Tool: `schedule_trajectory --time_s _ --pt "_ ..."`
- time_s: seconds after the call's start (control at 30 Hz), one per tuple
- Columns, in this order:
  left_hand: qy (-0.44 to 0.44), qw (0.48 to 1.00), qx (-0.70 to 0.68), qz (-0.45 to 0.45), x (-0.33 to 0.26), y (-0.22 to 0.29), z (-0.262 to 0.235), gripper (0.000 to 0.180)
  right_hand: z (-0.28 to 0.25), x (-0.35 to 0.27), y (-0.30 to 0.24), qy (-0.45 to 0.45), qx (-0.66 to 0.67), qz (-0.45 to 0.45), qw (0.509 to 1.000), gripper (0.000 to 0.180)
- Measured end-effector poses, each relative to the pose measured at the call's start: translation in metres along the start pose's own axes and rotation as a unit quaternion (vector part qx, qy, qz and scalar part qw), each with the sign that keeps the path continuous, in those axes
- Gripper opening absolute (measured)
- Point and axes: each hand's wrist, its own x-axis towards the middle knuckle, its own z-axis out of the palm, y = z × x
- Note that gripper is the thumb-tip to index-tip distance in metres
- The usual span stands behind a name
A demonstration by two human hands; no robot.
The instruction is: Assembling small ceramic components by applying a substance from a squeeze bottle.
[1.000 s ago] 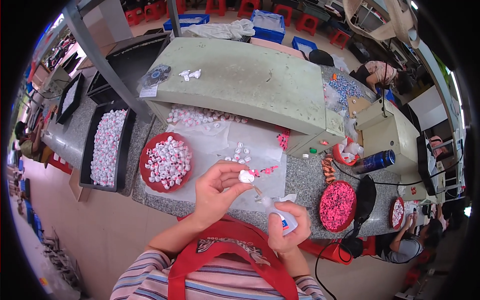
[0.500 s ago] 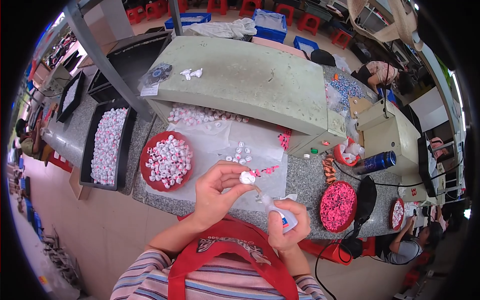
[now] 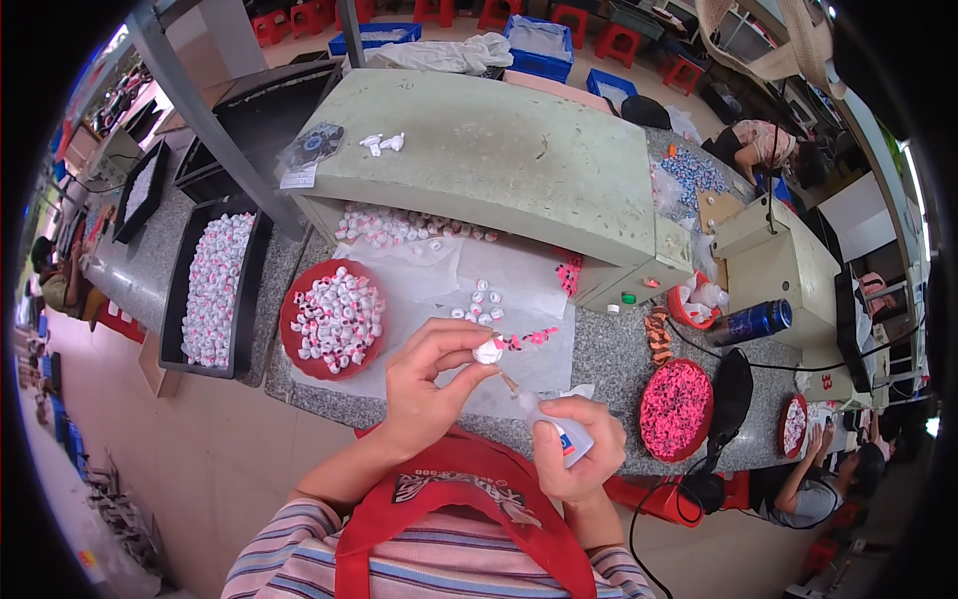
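Observation:
Between the thumb and fingers of my left hand point(image 3: 427, 384) is a small white ball-shaped piece point(image 3: 488, 350). My right hand point(image 3: 579, 444) grips a translucent glue bottle point(image 3: 565, 431), its thin nozzle point(image 3: 509, 382) tilted up toward the ball's lower right side. Whether the tip touches the ball I cannot tell. Just right of the ball, a row of small pink and black pieces point(image 3: 529, 340) lies on the white paper point(image 3: 409, 290). Several white pieces point(image 3: 481, 299) stand on the paper beyond my hands.
Left are a red bowl point(image 3: 375, 344) and a black tray point(image 3: 244, 351), both full of white-and-pink pieces. A red bowl of pink and black bits point(image 3: 676, 409) sits right. A grey-green metal shelf point(image 3: 479, 130) spans the back. Beyond the bowl lies a blue can point(image 3: 753, 322); co-workers sit farther right.
My left hand with the ball has shifted slightly left. The bottle's nozzle has drawn back a little, down and away from the ball.

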Motion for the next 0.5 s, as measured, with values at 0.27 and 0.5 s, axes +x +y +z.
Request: schedule_trajectory --time_s 0.27,0.5 --pt "-0.022 0.958 -0.200 -0.205 0.0044 0.0052 -0.0056 0.032 -0.0011 -0.0049 0.0032 0.038 0.020 -0.007 0.999 0.019" --pt "-0.040 0.946 -0.234 -0.220 0.0042 0.0074 -0.0059 0.033 -0.0008 -0.0029 0.0041 0.035 0.023 -0.024 0.999 0.018"
